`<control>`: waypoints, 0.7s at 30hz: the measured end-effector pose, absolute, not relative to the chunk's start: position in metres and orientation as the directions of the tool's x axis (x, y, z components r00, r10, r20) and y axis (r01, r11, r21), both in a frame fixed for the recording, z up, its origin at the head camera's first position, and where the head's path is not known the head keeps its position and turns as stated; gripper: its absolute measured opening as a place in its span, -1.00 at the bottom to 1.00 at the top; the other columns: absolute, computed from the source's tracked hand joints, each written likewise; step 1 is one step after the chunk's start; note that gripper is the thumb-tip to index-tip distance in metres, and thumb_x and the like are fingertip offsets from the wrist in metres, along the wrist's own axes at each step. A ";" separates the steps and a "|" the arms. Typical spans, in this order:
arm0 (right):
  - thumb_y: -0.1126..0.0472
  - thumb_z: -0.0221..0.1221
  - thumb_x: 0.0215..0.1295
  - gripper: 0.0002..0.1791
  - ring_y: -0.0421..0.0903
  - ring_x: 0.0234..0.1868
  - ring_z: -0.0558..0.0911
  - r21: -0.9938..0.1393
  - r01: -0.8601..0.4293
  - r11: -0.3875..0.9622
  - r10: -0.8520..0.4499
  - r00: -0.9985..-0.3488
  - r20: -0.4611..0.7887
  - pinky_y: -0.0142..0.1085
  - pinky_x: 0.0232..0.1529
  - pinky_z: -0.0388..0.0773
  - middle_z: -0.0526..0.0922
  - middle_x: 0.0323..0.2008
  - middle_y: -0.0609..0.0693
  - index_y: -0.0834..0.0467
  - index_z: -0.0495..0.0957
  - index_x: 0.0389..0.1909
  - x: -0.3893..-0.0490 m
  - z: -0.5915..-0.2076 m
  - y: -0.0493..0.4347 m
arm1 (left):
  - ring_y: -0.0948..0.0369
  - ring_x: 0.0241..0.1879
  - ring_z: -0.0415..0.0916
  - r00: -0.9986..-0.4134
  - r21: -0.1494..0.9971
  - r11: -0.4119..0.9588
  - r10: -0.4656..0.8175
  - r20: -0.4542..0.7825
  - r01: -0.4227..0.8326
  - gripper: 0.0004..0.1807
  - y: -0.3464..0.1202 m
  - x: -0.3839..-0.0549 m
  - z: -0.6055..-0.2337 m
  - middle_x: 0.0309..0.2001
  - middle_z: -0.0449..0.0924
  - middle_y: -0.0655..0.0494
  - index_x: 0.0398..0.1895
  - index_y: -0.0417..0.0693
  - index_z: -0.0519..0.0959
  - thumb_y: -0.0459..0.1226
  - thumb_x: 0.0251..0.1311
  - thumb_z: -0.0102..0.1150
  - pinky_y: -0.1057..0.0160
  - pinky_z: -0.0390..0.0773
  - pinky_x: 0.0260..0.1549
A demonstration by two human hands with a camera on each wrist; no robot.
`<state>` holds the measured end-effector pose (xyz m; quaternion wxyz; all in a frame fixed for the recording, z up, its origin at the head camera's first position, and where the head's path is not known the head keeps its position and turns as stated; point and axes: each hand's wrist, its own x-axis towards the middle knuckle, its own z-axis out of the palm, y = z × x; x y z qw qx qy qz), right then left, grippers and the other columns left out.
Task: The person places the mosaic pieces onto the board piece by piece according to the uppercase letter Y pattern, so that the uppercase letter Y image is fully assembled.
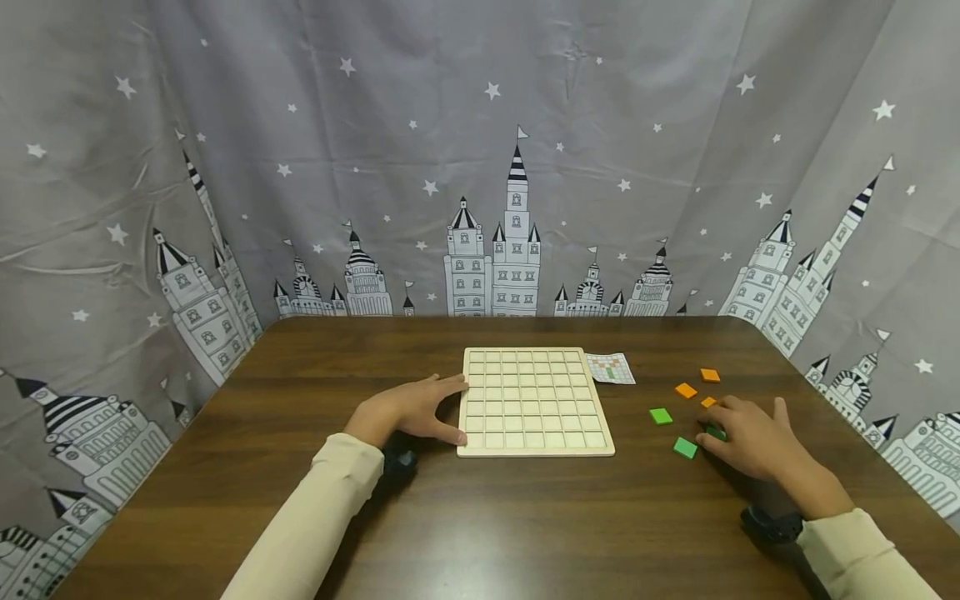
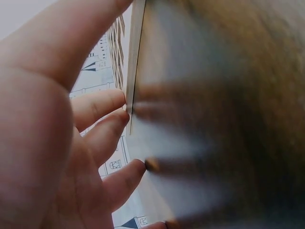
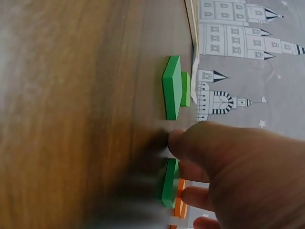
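A pale wooden grid board [image 1: 536,452] lies on the table, its square cells bare. Thumb and fingertips of my left hand [image 1: 408,408] rest spread along the board's left edge. To the right, my right hand [image 1: 757,437] hovers low over a dark green tile [image 1: 716,432], partly covering it. In the right wrist view the thumb comes down beside that green tile [image 3: 169,186], with the other fingers behind it and not closed round it. A second green tile [image 1: 685,447] and a lighter green tile [image 1: 661,416] lie left of the hand.
Orange tiles [image 1: 686,390] lie just beyond the right hand. A small printed card [image 1: 611,369] with a coloured grid pattern sits at the board's upper right corner. The brown wooden table [image 1: 480,517] ends at a grey castle-print curtain [image 1: 645,192].
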<state>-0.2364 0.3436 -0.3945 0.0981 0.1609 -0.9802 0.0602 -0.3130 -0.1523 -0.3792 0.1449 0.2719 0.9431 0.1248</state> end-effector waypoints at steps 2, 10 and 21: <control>0.06 0.38 0.25 -0.69 0.35 0.02 0.58 -0.083 -0.336 0.938 -0.311 -0.924 0.223 0.66 0.06 -0.13 0.60 0.01 0.27 0.15 0.71 -0.08 -0.238 -0.394 0.343 | -0.23 0.52 -0.09 -0.810 0.315 0.820 0.550 -0.205 0.477 0.07 -0.153 -0.313 -0.379 0.59 0.01 0.03 0.57 -0.03 0.20 0.24 0.09 0.40 -0.19 0.10 0.40; 0.16 0.38 0.25 -0.81 0.28 -0.07 0.64 -0.082 -0.333 0.939 -0.311 -0.928 0.206 0.63 0.10 -0.15 0.66 -0.11 0.13 0.12 0.71 -0.15 -0.243 -0.395 0.341 | -0.18 0.54 -0.11 -0.812 0.320 0.820 0.548 -0.199 0.475 0.07 -0.152 -0.314 -0.378 0.60 0.00 0.07 0.57 0.00 0.20 0.24 0.08 0.41 -0.19 0.11 0.39; 0.17 0.39 0.15 -0.71 0.12 -0.21 0.66 -0.068 -0.382 0.922 -0.366 -0.915 0.171 0.30 -0.13 0.47 0.65 -0.22 0.05 0.20 0.71 -0.12 -0.242 -0.390 0.349 | -0.18 0.54 -0.12 -0.813 0.334 0.818 0.547 -0.202 0.467 0.08 -0.154 -0.313 -0.381 0.60 -0.01 0.04 0.58 0.00 0.18 0.25 0.09 0.39 -0.23 0.11 0.38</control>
